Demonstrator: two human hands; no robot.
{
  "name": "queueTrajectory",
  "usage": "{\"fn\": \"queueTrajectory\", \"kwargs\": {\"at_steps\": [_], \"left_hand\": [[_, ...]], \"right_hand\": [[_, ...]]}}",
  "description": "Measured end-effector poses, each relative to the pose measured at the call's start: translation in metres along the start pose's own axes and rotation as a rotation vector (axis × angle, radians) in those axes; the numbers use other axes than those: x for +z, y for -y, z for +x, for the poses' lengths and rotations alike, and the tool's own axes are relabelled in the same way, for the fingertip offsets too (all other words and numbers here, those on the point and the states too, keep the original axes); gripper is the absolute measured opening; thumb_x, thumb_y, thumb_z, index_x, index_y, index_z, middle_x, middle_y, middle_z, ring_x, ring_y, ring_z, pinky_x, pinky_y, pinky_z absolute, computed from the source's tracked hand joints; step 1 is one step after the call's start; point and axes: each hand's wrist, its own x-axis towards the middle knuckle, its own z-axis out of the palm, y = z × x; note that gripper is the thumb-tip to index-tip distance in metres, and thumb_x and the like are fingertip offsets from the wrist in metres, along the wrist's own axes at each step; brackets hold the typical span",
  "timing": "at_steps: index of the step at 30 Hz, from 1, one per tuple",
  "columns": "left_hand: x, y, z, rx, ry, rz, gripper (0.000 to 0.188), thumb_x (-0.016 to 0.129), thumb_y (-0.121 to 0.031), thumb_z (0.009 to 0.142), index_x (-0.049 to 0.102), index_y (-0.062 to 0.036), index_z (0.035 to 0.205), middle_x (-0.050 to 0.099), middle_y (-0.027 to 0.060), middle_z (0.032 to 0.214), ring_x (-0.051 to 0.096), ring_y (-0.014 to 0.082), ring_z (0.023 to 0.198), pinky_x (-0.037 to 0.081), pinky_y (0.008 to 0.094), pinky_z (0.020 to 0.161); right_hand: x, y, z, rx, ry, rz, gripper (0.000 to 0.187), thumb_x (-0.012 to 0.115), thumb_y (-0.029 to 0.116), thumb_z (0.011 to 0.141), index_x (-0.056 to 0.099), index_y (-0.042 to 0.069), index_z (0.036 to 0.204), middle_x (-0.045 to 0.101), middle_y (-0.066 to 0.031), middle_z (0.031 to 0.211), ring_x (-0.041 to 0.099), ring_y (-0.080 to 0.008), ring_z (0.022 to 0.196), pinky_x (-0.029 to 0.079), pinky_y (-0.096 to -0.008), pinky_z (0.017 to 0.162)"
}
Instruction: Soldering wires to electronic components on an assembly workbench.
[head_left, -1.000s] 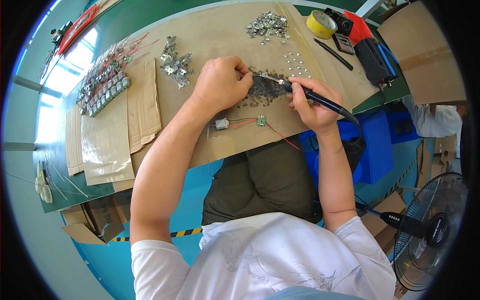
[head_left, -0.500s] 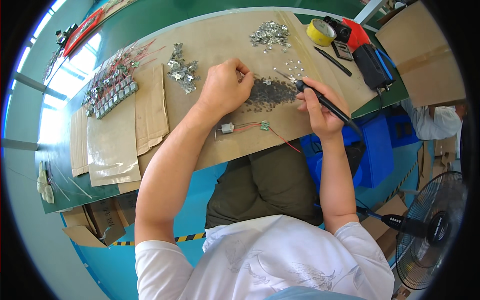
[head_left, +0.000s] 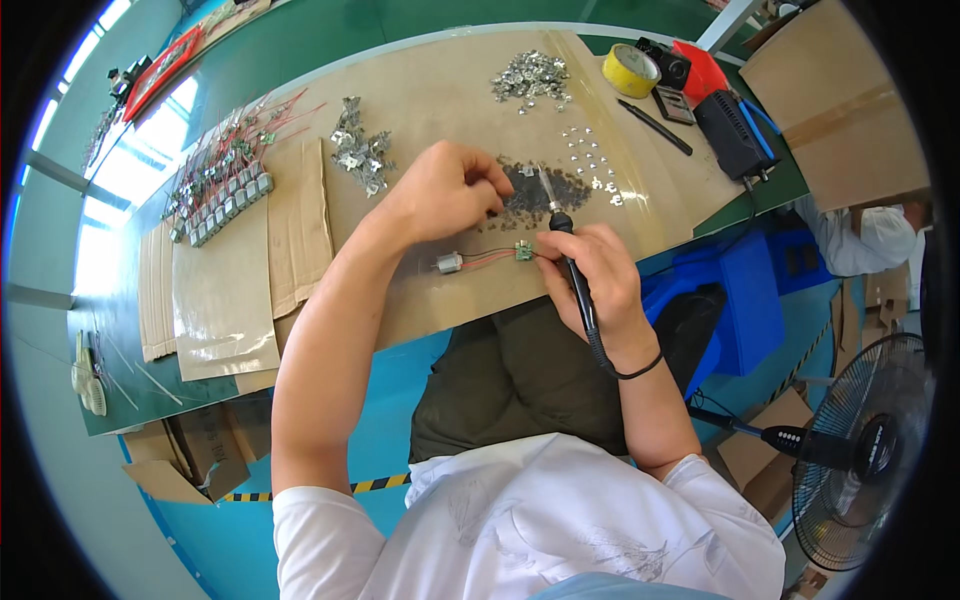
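Observation:
My right hand (head_left: 600, 280) grips a black soldering iron (head_left: 562, 224), its metal tip pointing away over a spread of small dark parts (head_left: 545, 200). The thumb and forefinger of that hand are beside a small green circuit board (head_left: 524, 252), joined by red and black wires to a small silver motor (head_left: 449, 262). At the left edge of the dark parts is my left hand (head_left: 450, 190), its fingers curled in a pinch; what they hold, if anything, is hidden.
Piles of small metal pieces lie at the back (head_left: 530, 78) and left (head_left: 360, 148). Several wired motors (head_left: 225, 205) stand in rows on cardboard. Yellow tape (head_left: 631, 69), a black pen (head_left: 655, 126) and a black box-shaped device (head_left: 735, 135) are back right. A fan (head_left: 860, 450) stands lower right.
My right hand has come left and nearer with the soldering iron, down beside the circuit board. The iron's tip now points more directly away. My left hand has shifted slightly nearer, still pinched.

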Motion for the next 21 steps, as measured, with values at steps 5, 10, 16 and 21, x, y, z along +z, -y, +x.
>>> {"fn": "queueTrajectory", "kwargs": {"at_steps": [5,10,16,21], "left_hand": [[0.004,0.010,-0.003,0.282,0.150,0.001,0.032,0.085,-0.017,0.083,0.079,0.0039,0.107,0.077,0.0116,0.086,0.071,0.0132,0.073,0.059,0.0308,0.068],[-0.003,-0.009,-0.007,0.020,0.293,-0.012,0.023,0.080,-0.009,0.086,0.079,0.0032,0.106,0.076,0.0110,0.084,0.068,0.0107,0.064,0.054,0.0270,0.056],[-0.002,-0.002,-0.003,0.063,0.239,-0.026,0.020,0.076,-0.005,0.092,0.076,0.0044,0.110,0.075,0.0070,0.086,0.068,0.0094,0.069,0.054,0.0249,0.056],[0.007,0.001,0.000,0.075,0.077,-0.052,0.018,0.075,-0.014,0.093,0.076,0.0038,0.099,0.070,0.0052,0.074,0.063,0.0100,0.057,0.049,0.0272,0.049]], "right_hand": [[0.008,-0.003,0.008,0.045,-0.099,0.042,0.042,0.078,-0.012,0.077,0.068,0.004,0.115,0.071,-0.0099,0.087,0.067,-0.0282,0.075,0.054,-0.0377,0.069],[0.008,-0.012,0.017,0.027,-0.086,0.120,0.042,0.080,-0.012,0.080,0.068,0.005,0.117,0.073,-0.0099,0.088,0.073,-0.0227,0.081,0.058,-0.0313,0.072],[0.007,-0.034,0.020,0.132,-0.190,0.068,0.040,0.083,-0.008,0.077,0.071,0.004,0.113,0.073,-0.0112,0.088,0.073,-0.0271,0.081,0.058,-0.0342,0.072],[0.014,-0.028,0.021,0.126,-0.212,0.018,0.040,0.082,-0.009,0.077,0.071,0.005,0.113,0.073,-0.0108,0.087,0.072,-0.0270,0.078,0.057,-0.0346,0.069]]}}
